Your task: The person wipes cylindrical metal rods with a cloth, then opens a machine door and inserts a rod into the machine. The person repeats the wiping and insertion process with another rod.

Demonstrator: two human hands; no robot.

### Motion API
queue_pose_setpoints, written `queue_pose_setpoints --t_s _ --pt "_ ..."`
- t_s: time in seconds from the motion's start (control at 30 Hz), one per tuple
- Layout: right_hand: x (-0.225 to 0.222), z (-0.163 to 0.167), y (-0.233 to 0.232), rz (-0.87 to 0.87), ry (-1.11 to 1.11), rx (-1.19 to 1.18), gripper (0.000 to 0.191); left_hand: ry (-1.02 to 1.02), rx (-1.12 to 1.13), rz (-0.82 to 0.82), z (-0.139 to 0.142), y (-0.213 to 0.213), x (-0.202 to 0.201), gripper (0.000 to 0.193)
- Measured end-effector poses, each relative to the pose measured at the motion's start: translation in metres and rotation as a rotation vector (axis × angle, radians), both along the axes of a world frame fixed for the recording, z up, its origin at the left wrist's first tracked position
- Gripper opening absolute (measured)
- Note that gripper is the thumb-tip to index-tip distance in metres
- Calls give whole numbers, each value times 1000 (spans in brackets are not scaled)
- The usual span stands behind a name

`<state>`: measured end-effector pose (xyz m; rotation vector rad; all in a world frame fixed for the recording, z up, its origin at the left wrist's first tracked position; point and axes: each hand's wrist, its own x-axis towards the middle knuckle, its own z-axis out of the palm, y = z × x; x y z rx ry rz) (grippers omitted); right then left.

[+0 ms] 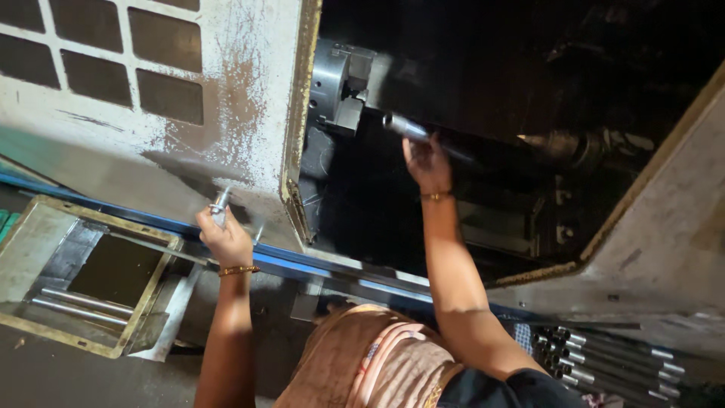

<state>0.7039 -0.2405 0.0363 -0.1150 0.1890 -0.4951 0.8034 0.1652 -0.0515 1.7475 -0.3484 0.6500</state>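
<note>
Nearest me, a stack of grey steel tubes [604,359] lies at my right hip. My left hand [224,238] is clenched round a small silver metal handle [220,204] on the worn white machine door [151,136]. Farther in, my right hand [427,160] grips a dark steel tube [411,130], its end just short of the grey lathe chuck [340,87]. I judge it should go in straight, kept level.

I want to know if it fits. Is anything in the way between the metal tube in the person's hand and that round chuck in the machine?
Nothing visible blocks it. The right hand holds the metal tube just right of the chuck, with only open dark space between them. The left hand holds another metal piece outside the machine.
</note>
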Motion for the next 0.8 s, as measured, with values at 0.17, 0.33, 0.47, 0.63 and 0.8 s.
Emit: queue_pose_setpoints --t_s 0.17,0.33,0.47,0.63,0.8 --pt "-53 -32 44 153 155 -77 22 -44 215 156 3 5 -7 18" --pt "-111 -52 93 413 374 -13 36 -6 115 80 7 13 -13 18" --pt "-154 -65 129 581 421 119 45 -22 37 -5 17 22 -17 16" --pt "-216 -70 182 541 454 -28 45 -6 53 -41 36 38 -31 20" --pt "-279 -64 232 491 492 44 46 5 10 -155 50 57 -46 36"
